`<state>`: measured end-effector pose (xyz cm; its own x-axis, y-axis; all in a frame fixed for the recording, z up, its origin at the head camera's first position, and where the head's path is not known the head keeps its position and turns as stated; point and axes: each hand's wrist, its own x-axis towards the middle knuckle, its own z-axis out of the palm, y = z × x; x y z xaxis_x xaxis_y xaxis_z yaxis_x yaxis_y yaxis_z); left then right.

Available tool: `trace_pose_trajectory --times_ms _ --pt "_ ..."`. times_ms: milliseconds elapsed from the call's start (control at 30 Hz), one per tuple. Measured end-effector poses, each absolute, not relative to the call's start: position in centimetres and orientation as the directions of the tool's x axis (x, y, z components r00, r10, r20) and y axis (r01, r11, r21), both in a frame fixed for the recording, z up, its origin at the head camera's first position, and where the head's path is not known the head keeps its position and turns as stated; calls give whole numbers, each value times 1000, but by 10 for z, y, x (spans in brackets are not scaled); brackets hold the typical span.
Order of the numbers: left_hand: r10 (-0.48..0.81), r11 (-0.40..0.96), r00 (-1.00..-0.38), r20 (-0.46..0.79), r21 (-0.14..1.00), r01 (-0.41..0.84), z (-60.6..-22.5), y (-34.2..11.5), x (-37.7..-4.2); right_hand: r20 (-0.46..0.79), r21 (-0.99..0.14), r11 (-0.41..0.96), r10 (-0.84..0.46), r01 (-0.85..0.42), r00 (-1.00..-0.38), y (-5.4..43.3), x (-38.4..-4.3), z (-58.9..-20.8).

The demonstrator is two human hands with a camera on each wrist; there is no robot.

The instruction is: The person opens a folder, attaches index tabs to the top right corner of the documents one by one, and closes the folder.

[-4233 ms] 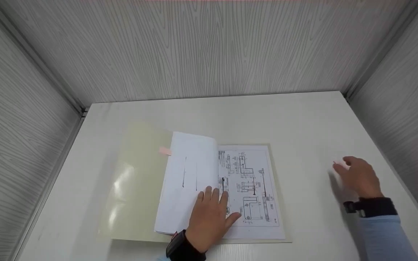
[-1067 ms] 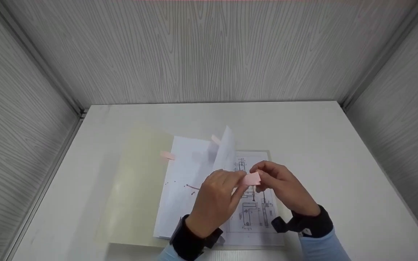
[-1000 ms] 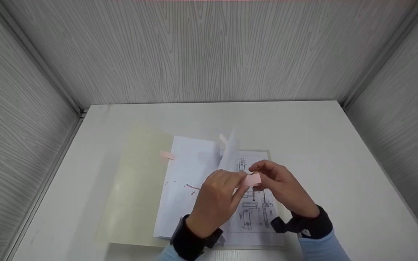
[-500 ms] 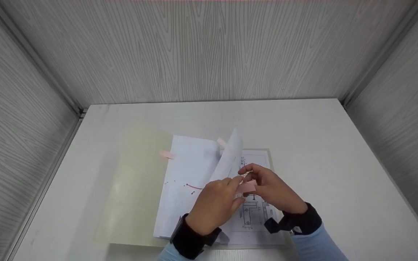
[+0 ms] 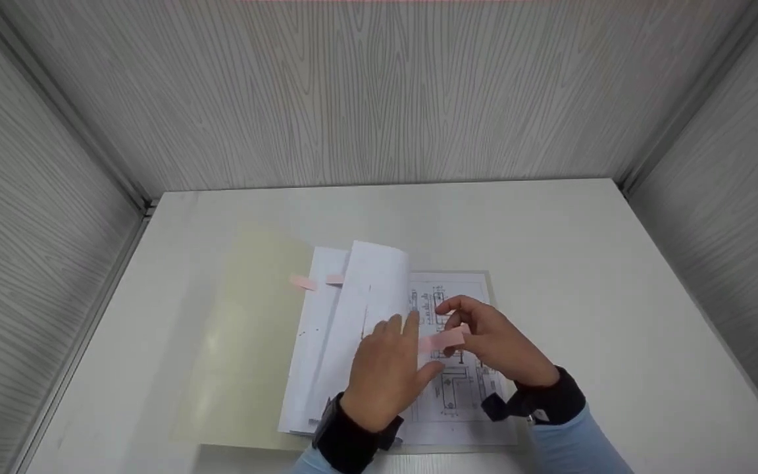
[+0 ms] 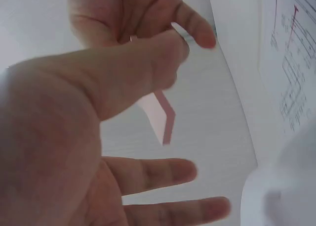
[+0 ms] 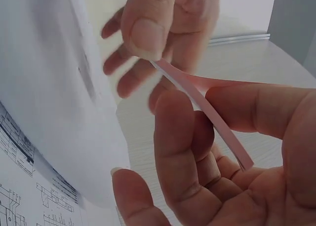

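Note:
My right hand [image 5: 501,342] pinches a small pink sticky-note pad [image 5: 441,340] between its thumb and fingers, above a page of technical drawings [image 5: 454,395]. In the right wrist view the pad [image 7: 217,119] shows edge-on, a top strip lifting from it. My left hand [image 5: 384,372] lies over the turned white pages [image 5: 379,276], fingers straight and thumb spread towards the pad. The left thumb [image 6: 143,63] overlaps the pad's end in the left wrist view. Two pink tabs stick out from the turned pages: one tab [image 5: 302,283] further left, another tab [image 5: 334,280] partly under a leaf.
A pale yellow-green folder cover [image 5: 241,368] lies opened to the left of the pages. Everything rests on a white table [image 5: 550,230], enclosed by grey wood-grain panels [image 5: 379,92] at the back and both sides.
The raised leaf has come down to the left, over the second tab. My left hand has loosened and straightened its fingers. Earlier, the right hand was far right; it has come in with the pad.

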<state>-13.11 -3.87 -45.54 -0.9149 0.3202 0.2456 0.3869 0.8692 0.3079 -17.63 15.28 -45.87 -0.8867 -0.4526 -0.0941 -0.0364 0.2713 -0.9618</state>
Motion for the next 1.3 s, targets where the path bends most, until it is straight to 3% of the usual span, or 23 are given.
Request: trace_pose_trajectory --times_ms 133,233,600,1300 --pt "438 788 -835 335 304 535 -460 -31 -133 -113 -951 306 -441 -31 -891 150 -171 -445" --pt "459 769 -811 362 295 567 -462 -28 -137 -112 -948 315 -454 -42 -884 149 -168 -436" --pt "431 765 -811 395 318 561 -472 -28 -147 -126 -943 332 -443 -32 -888 152 -174 -441" --pt "458 786 -837 301 303 539 -477 -30 -152 -181 -927 374 -432 7 -883 162 -195 -486"
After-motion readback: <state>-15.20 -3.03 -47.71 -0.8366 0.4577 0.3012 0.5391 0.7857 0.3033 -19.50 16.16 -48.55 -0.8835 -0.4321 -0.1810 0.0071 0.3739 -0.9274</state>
